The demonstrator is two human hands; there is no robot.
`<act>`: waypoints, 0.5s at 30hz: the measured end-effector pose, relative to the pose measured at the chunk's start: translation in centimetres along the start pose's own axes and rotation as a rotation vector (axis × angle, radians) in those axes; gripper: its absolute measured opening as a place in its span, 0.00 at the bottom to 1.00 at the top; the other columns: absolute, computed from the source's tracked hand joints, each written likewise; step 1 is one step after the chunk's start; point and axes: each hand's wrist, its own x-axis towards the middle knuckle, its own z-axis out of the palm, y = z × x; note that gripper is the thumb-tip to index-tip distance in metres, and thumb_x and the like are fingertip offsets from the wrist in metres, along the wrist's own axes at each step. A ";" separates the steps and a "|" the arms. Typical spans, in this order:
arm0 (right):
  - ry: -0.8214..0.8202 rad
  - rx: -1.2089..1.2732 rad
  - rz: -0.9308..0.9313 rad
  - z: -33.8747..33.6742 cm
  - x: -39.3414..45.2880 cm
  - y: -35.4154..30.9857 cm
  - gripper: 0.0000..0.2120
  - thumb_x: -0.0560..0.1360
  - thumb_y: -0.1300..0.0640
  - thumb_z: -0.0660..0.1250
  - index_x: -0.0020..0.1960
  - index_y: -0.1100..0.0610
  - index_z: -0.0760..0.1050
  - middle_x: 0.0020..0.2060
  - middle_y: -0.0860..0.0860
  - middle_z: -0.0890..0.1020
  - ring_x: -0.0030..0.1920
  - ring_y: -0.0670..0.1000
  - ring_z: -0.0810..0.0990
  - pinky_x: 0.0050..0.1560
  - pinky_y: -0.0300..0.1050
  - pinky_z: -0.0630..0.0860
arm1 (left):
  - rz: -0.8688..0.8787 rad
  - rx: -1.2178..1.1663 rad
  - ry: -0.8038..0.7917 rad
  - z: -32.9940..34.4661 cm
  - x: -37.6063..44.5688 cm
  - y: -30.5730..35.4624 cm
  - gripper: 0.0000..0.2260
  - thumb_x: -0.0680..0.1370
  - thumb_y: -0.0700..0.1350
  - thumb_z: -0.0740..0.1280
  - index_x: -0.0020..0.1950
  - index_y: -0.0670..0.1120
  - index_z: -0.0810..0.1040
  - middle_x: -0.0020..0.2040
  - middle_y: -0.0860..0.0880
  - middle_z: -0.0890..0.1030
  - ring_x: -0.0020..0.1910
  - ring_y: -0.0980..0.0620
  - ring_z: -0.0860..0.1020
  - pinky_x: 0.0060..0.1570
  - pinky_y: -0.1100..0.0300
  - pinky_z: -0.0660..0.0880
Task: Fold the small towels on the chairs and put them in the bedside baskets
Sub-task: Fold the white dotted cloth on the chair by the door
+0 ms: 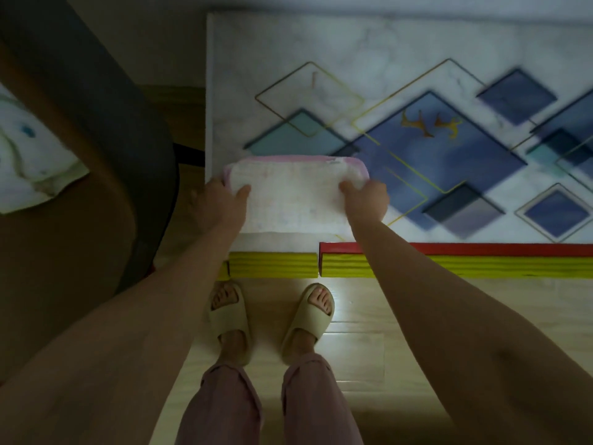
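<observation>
A small white towel with a pink edge (295,194) lies folded into a rectangle on a patterned surface (353,59) with blue diamond shapes. My left hand (221,200) pinches the towel's left side, thumb on top. On the towel's right side my right hand (367,199) grips the cloth in the same way. A second white towel with a coloured print (29,162) lies crumpled on a dark chair seat (106,130) at the far left. No basket is in view.
The patterned surface has a yellow front edge (272,264) and a red strip (481,248) just ahead of my slippered feet (269,316). The chair's dark curved rim stands close on the left. Pale wood floor lies underfoot.
</observation>
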 end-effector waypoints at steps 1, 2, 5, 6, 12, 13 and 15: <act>-0.029 -0.013 -0.012 -0.2 -0.1 -0.2 0.22 0.74 0.53 0.71 0.63 0.64 0.72 0.57 0.60 0.80 0.58 0.61 0.78 0.50 0.49 0.71 | 0.018 -0.026 -0.046 -0.3 0.1 0.1 0.23 0.77 0.57 0.67 0.60 0.39 0.75 0.58 0.39 0.78 0.57 0.38 0.75 0.56 0.46 0.74; -0.047 -0.022 -0.025 -0.5 -0.2 -0.2 0.22 0.74 0.53 0.71 0.63 0.64 0.74 0.56 0.60 0.80 0.57 0.61 0.78 0.50 0.49 0.72 | 0.045 -0.063 -0.083 -0.6 0.0 0.3 0.20 0.77 0.54 0.67 0.59 0.39 0.75 0.57 0.40 0.78 0.56 0.39 0.76 0.53 0.49 0.75; -0.087 0.024 -0.082 -1.4 -1.3 -0.4 0.21 0.74 0.54 0.71 0.62 0.64 0.74 0.56 0.60 0.80 0.57 0.61 0.78 0.54 0.52 0.72 | 0.110 -0.174 -0.097 -1.2 -1.6 1.7 0.16 0.80 0.47 0.64 0.61 0.37 0.73 0.58 0.40 0.78 0.55 0.44 0.76 0.45 0.59 0.70; -0.091 0.044 -0.121 -1.8 -1.7 -0.5 0.20 0.74 0.54 0.71 0.61 0.65 0.73 0.56 0.60 0.80 0.57 0.61 0.77 0.54 0.51 0.72 | 0.118 -0.217 -0.088 -1.5 -2.3 2.1 0.16 0.81 0.47 0.63 0.62 0.37 0.72 0.58 0.41 0.77 0.53 0.46 0.75 0.45 0.60 0.68; -0.120 0.140 -0.271 -5.1 -6.8 -2.7 0.14 0.79 0.47 0.64 0.54 0.59 0.73 0.45 0.50 0.78 0.50 0.55 0.76 0.52 0.51 0.70 | 0.222 -0.474 -0.071 -5.8 -7.1 2.4 0.14 0.81 0.48 0.64 0.61 0.40 0.73 0.52 0.45 0.77 0.49 0.50 0.75 0.46 0.59 0.71; -0.133 0.167 -0.281 -5.6 -8.0 -3.3 0.13 0.79 0.47 0.63 0.52 0.58 0.72 0.41 0.47 0.76 0.47 0.54 0.75 0.52 0.52 0.70 | 0.246 -0.491 -0.057 -7.0 -7.9 2.2 0.13 0.81 0.49 0.63 0.58 0.40 0.74 0.49 0.46 0.77 0.47 0.51 0.75 0.45 0.59 0.71; -0.172 0.218 -0.310 -6.5 -10.7 -4.4 0.12 0.81 0.49 0.60 0.48 0.57 0.67 0.36 0.45 0.71 0.40 0.51 0.72 0.49 0.52 0.69 | 0.257 -0.500 -0.004 -9.5 -9.4 1.3 0.14 0.82 0.51 0.60 0.52 0.40 0.75 0.44 0.46 0.77 0.43 0.52 0.75 0.43 0.58 0.71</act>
